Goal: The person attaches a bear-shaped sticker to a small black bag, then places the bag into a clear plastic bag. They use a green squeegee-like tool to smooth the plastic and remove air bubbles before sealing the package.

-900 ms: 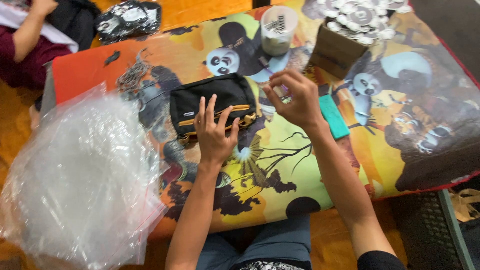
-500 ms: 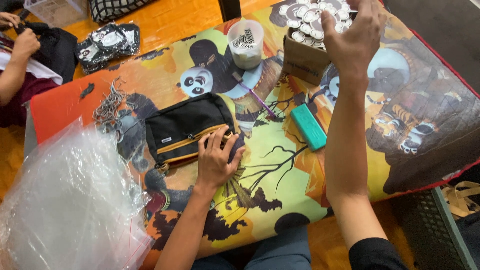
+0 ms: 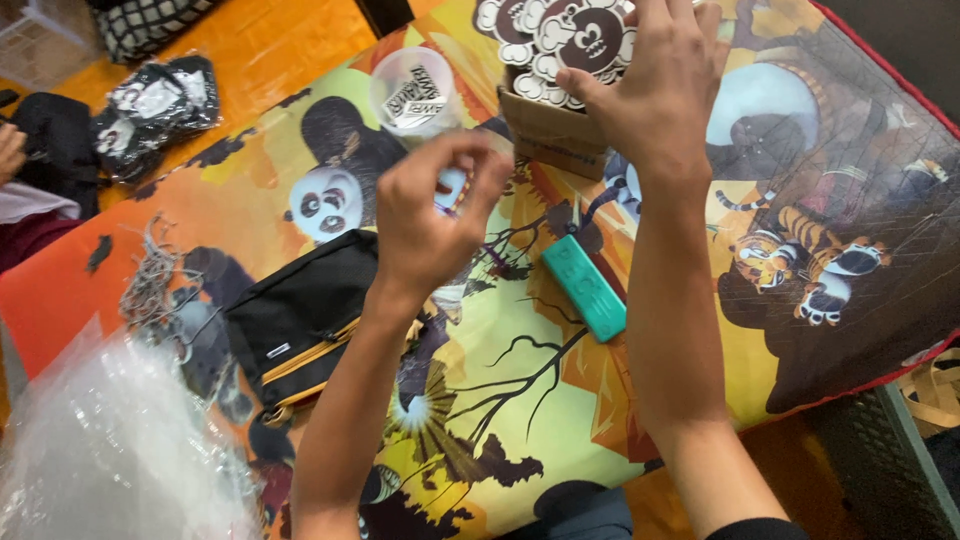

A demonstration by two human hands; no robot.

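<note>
The right hand (image 3: 655, 85) is grasping round badges (image 3: 575, 35) in the cardboard box (image 3: 550, 135); the left hand (image 3: 435, 215) is hovering, fingertips pinched. The black pouch (image 3: 300, 320) is lying diagonally, long axis toward upper right.

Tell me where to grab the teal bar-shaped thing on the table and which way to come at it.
Pinch the teal bar across its two long sides near the middle, coming straight down from above. It lies flat on the printed table cover, slanted, long and narrow, so the short width probably fits between thumb and fingers. It lies just beside the right hand's forearm.
</note>
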